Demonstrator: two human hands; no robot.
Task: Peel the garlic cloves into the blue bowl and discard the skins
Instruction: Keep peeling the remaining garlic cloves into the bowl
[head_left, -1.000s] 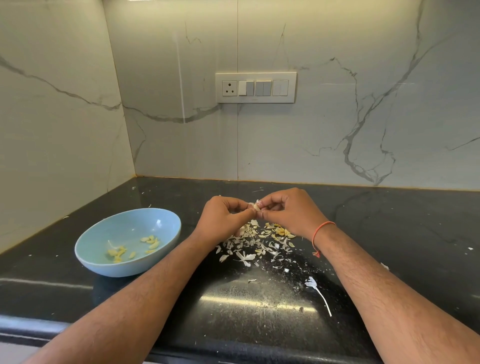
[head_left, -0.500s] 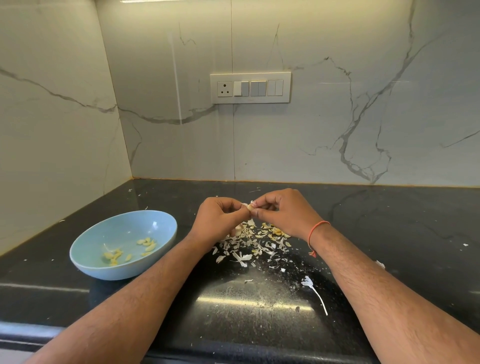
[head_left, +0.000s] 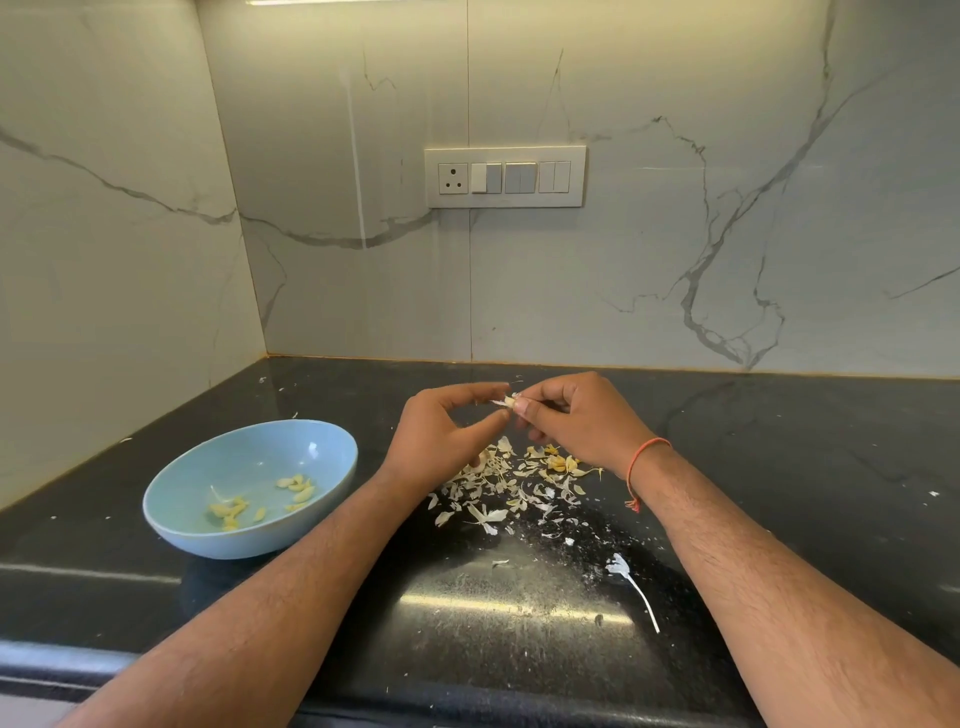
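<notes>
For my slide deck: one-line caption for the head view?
Both hands, left hand and right hand, pinch a garlic clove above scattered skins, beside the blue bowl.

Black stone counter (head_left: 779, 467), blue bowl (head_left: 332, 467), scattered garlic skins (head_left: 519, 483), white stem (head_left: 631, 584)
</notes>
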